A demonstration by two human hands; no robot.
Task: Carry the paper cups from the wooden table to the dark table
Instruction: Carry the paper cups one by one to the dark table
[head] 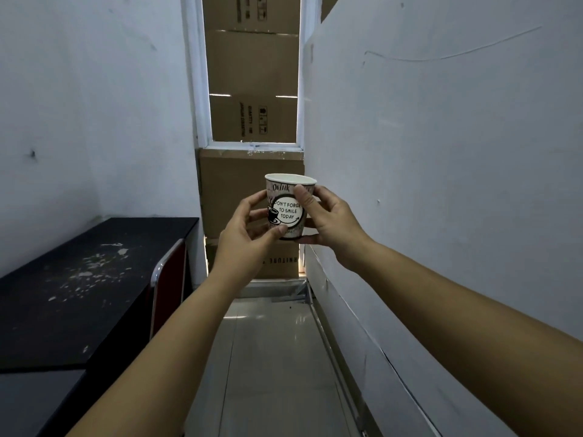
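Both arms reach forward over the tiled floor (277,357); the dark counter (79,279) lies at left. Left grip (249,230) and right grip (331,222) close around one upright paper cup (288,209) — held in mid-air, before stacked cardboard boxes (252,89).

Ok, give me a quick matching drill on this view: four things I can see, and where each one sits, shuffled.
Things:
1. paper cup
2. dark table
3. cardboard boxes
4. red chair

Places:
A. stacked at the far end, behind the white frame
B. along the left wall
C. held upright between the left hand and the right hand
D. tucked against the dark table's right edge

Pairs: 1-C, 2-B, 3-A, 4-D
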